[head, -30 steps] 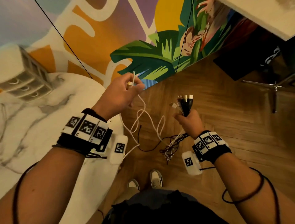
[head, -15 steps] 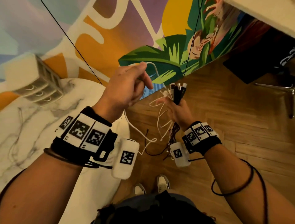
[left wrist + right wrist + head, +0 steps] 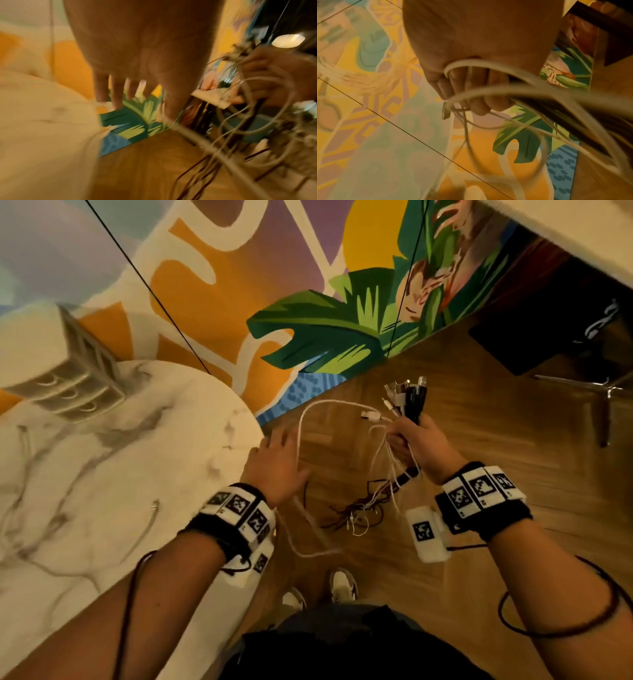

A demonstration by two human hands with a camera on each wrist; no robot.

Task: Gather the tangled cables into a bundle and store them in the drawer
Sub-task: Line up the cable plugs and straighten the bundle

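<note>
My right hand [image 3: 416, 441] grips a bundle of black and white cables [image 3: 409, 400] with the plugs pointing up; in the right wrist view its fingers [image 3: 467, 86] are curled round the white cables [image 3: 489, 65]. The tangled loose ends [image 3: 359, 508] dangle below it above the floor. One white cable [image 3: 303, 419] arcs left from the bundle and hangs down past my left hand [image 3: 275, 451]. That hand is beside the table edge with fingers [image 3: 117, 94] straight and spread, holding nothing. The small white drawer unit [image 3: 65, 378] stands on the table at far left, drawers closed.
The round marble table [image 3: 102, 474] fills the left side, with a thin pale cable [image 3: 152, 522] lying on it. A painted wall [image 3: 239, 285] stands behind. My shoes [image 3: 342, 583] are on the wood floor, and a chair base [image 3: 582, 385] is at right.
My left hand has let go of the white cable it held up by the bundle and dropped down and left to the table edge. The right hand keeps its grip on the bundle.
</note>
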